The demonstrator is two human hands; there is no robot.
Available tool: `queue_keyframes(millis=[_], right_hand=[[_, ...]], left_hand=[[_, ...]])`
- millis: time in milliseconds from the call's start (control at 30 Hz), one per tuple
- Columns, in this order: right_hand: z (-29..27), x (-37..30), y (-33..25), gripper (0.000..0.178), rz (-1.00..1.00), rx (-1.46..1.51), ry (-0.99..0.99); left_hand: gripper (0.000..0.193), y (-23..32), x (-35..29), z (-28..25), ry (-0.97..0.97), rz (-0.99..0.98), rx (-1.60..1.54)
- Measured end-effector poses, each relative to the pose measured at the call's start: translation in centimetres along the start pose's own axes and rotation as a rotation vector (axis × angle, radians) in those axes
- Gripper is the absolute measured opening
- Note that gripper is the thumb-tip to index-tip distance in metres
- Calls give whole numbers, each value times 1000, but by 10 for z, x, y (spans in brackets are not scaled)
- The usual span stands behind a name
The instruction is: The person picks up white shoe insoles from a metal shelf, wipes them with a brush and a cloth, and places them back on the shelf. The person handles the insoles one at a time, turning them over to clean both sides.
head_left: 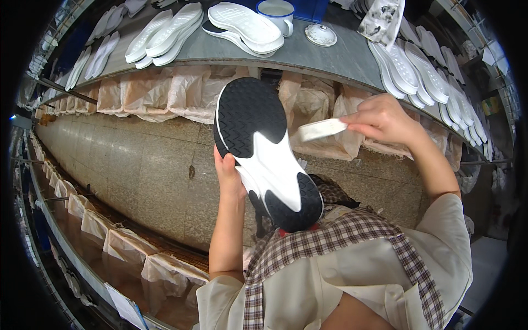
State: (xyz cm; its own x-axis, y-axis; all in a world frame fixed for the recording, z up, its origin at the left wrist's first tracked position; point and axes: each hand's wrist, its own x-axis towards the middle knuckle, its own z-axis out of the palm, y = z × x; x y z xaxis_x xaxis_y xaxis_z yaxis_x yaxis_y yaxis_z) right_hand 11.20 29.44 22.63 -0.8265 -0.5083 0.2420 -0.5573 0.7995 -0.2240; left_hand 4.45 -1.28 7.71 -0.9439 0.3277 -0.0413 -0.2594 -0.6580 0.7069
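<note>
My left hand (228,175) grips a shoe sole (264,148) by its left edge, holding it up with the tread facing me. The sole is white with black patterned tread at the toe and heel. My right hand (383,118) is raised to the right of the sole and pinches a flat white stick-like tool (322,129), whose tip points toward the sole's upper right edge without touching it. The sole's heel end rests near my checked apron (330,236).
A grey shelf (308,52) above carries several white soles (165,33), a white mug (276,14) and a round lid (320,34). More white soles (423,71) line its right side. Plastic-wrapped racks (181,93) run under the shelf; a long conveyor belt (126,165) passes below.
</note>
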Motion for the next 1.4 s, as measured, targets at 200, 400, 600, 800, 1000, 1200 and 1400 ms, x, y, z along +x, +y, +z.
queue_keyframes(millis=[200, 400, 600, 800, 1000, 1200, 1400], right_hand=[[13, -22, -9, 13, 27, 240, 91], [19, -20, -5, 15, 64, 29, 169], [10, -28, -28, 23, 18, 139, 161], [11, -17, -47, 22, 39, 2, 167], [12, -23, -50, 23, 42, -40, 156], [14, -26, -51, 25, 52, -70, 176], [20, -36, -54, 26, 34, -3, 188]], left_hand=[[87, -5, 3, 0, -32, -7, -3], [82, -10, 2, 3, -36, -12, -8], [76, -5, 1, 2, -19, 15, 2], [80, -1, -1, 6, -12, 12, 41], [81, 1, -1, 10, -36, 1, 29], [82, 2, -3, 13, -42, -7, 18], [85, 0, -2, 11, -41, -7, 32]])
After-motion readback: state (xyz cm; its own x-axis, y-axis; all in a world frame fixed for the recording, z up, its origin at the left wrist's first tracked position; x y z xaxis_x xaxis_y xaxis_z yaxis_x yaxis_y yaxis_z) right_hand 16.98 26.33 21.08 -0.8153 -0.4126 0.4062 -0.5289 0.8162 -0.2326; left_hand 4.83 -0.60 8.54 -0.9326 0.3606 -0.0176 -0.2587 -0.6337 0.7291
